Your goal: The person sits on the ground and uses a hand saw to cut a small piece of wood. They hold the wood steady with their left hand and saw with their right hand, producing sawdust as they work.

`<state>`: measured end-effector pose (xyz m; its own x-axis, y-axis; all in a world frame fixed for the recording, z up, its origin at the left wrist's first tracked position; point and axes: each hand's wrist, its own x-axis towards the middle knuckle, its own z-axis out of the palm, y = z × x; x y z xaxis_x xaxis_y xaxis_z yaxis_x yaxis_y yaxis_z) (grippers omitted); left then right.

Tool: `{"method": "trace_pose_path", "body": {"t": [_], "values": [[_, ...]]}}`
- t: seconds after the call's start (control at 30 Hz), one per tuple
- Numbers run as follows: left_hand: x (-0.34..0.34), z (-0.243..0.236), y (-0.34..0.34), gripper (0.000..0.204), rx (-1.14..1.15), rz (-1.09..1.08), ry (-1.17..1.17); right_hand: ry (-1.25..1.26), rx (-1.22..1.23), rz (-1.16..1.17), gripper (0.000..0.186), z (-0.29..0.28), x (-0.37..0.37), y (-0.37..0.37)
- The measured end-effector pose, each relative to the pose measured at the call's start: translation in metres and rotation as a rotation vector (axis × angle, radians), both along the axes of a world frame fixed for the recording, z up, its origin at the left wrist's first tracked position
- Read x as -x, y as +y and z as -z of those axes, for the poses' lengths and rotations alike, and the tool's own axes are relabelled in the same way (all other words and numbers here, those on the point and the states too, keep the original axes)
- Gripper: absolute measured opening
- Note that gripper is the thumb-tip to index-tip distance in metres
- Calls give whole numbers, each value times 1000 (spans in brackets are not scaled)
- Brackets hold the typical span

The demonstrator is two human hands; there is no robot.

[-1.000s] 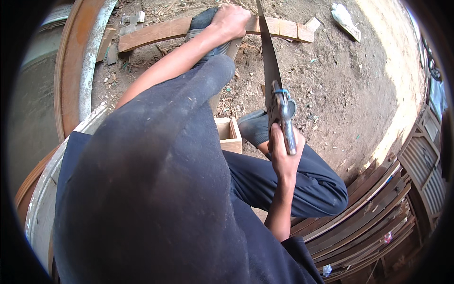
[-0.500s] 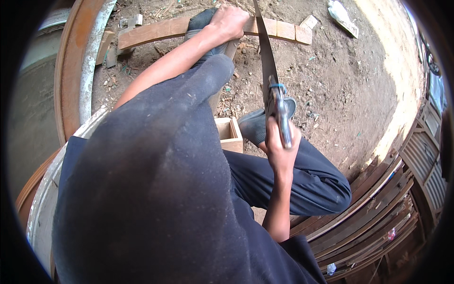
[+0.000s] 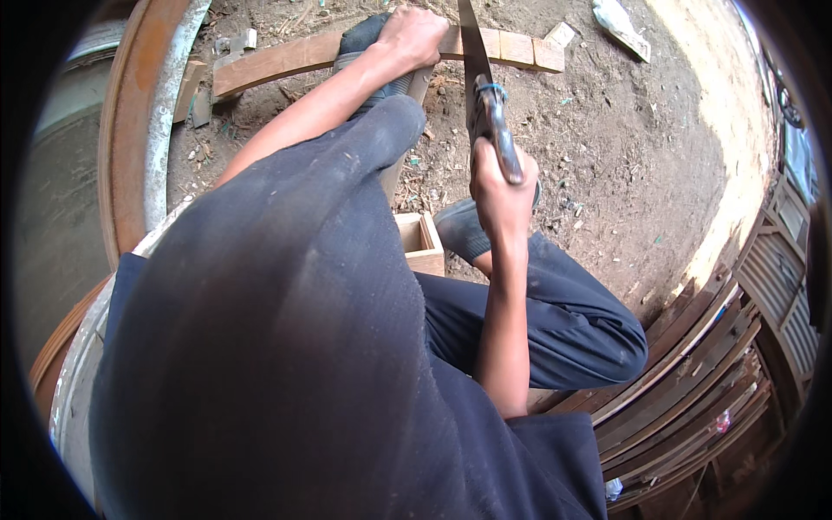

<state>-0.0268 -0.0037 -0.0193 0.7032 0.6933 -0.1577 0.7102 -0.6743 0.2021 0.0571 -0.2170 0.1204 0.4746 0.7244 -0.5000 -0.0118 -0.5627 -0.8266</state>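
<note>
A handsaw (image 3: 472,52) is in my right hand (image 3: 504,195), its fingers wrapped round the dark handle. The blade points away from me and crosses a wooden plank (image 3: 286,65), right of my left hand. That plank lies across the far part of the view and has crosswise lines near its right end. My left hand (image 3: 414,36) is closed at the plank, with its fingertips hidden. Just left of it, my shod left foot (image 3: 362,36) rests on the plank. A wooden support (image 3: 419,87) runs under the plank toward me.
An open wooden box (image 3: 425,258) stands between my legs, beside my other shoe (image 3: 461,227). Stacked boards (image 3: 685,394) lie at the lower right. Curved-looking wooden frames (image 3: 130,130) stand at the left. A white plastic bag (image 3: 617,22) and wood scraps lie on the dirt ground.
My right hand has pushed the handsaw away from me, so the handle is now nearer the plank. The left hand still stays at the plank.
</note>
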Motion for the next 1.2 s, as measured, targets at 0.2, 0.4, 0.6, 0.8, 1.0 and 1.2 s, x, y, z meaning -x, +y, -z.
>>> {"method": "trace_pose_path", "body": {"t": [0.2, 0.4, 0.6, 0.8, 1.0, 1.2], "values": [[1, 2, 0, 17, 20, -43, -61, -40, 49, -41, 18, -37, 1, -46], [-3, -2, -4, 15, 42, -84, -59, -48, -13, -2, 22, -2, 7, 8], [-4, -6, -3, 15, 24, -47, 7, -115, 29, -74, 19, -36, 8, -52], [1, -7, -5, 19, -33, -8, -29, -2, 12, 3, 22, -12, 2, -2], [0, 2, -7, 16, -70, -20, 15, -127, 35, -78, 17, -53, 12, -41], [-3, 9, -3, 16, -27, -40, -4, 22, 184, -97, 24, -81, -11, -17]]}}
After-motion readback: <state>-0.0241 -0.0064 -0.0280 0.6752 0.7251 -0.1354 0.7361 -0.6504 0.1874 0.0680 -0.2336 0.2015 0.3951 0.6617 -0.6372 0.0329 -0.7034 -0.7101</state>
